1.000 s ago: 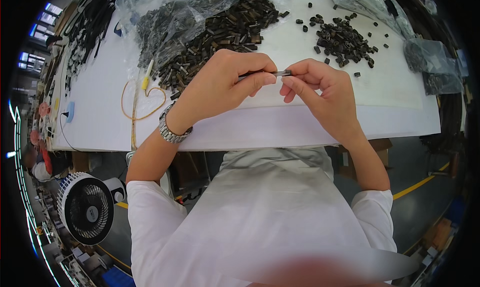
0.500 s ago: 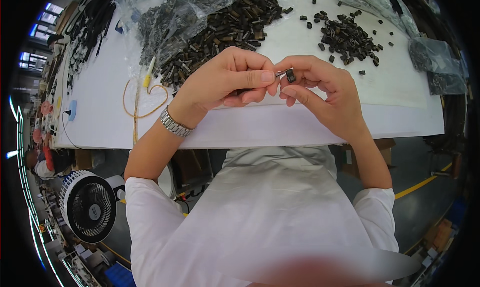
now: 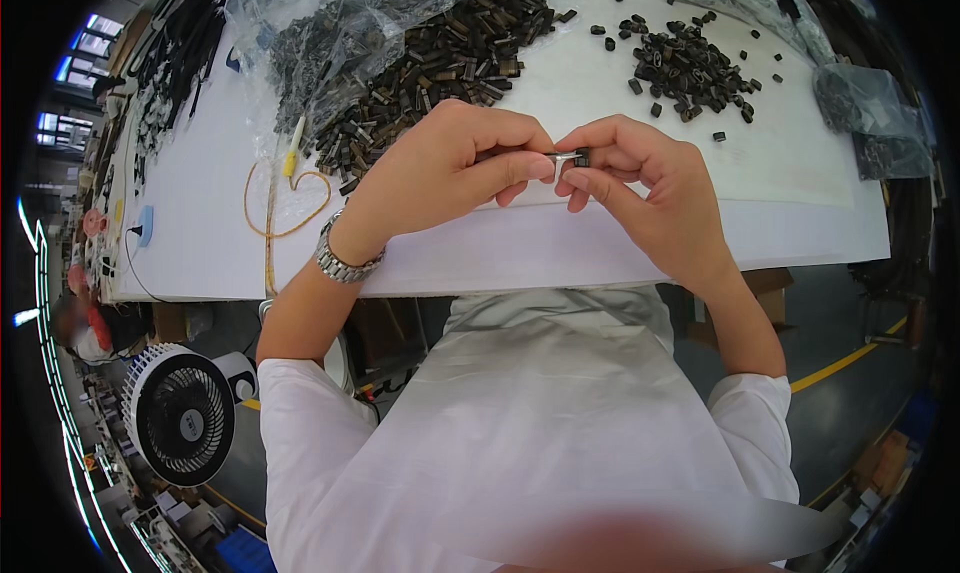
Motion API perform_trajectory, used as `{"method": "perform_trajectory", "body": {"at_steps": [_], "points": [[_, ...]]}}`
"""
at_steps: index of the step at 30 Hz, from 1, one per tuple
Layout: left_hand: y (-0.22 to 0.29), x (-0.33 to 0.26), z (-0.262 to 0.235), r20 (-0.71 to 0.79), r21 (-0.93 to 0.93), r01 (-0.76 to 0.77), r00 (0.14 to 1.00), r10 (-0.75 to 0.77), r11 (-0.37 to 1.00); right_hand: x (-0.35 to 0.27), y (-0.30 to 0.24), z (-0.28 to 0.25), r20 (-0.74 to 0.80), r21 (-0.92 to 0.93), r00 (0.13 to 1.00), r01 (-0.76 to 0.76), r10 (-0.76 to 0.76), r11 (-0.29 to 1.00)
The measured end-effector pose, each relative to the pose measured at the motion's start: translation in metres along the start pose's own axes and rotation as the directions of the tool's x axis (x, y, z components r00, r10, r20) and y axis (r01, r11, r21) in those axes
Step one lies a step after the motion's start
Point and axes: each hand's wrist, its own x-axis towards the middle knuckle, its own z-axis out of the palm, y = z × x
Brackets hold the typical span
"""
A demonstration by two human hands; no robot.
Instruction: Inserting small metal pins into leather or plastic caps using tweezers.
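Observation:
My left hand grips a small dark metal piece with a silvery tip between thumb and forefinger, just above the near edge of the white table. My right hand pinches a tiny black cap right at that silvery tip, touching it. Both hands meet in the middle of the view. A metal watch sits on my left wrist. Behind my left hand lies a big heap of dark metal pieces. Behind my right hand is a smaller pile of black caps.
Clear plastic bags lie at the back left, more bags at the right edge. A yellow cable loop rests on the table's left part. A white fan stands on the floor at lower left. A yellow floor line runs at the right.
Both hands have shifted slightly toward me and lower. The black cap in my right hand now sits at the silvery tip of the piece in my left hand.

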Motion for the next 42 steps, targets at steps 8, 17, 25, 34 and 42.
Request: {"method": "perform_trajectory", "body": {"at_steps": [8, 17, 25, 34, 42], "points": [[-0.001, -0.002, 0.004, 0.001, 0.198, -0.12, 0.992, 0.123, 0.973, -0.001, 0.001, -0.001, 0.043, -0.148, 0.999, 0.021, -0.015, 0.989], [-0.001, 0.0, 0.014, -0.192, 0.171, -0.166, 0.961, 0.198, 0.971, 0.003, 0.0, 0.005, -0.084, 0.212, 0.996, -0.017, 0.036, 0.977], [-0.01, -0.004, 0.029, -0.225, 0.626, -0.299, 0.815, 0.534, 0.72, -0.002, 0.009, 0.002, -0.023, 0.341, 0.994, -0.091, 0.106, 0.935], [0.0, -0.002, 0.029, -0.263, 0.521, -0.318, 0.823, 0.504, 0.792, -0.008, 0.001, 0.004, -0.142, 0.368, 0.99, 0.033, 0.021, 0.929], [0.005, -0.012, 0.035, -0.259, 0.14, -0.228, 0.931, 0.257, 0.964, -0.016, 0.0, -0.005, -0.118, -0.045, 0.967, 0.223, -0.227, 0.974]]}}
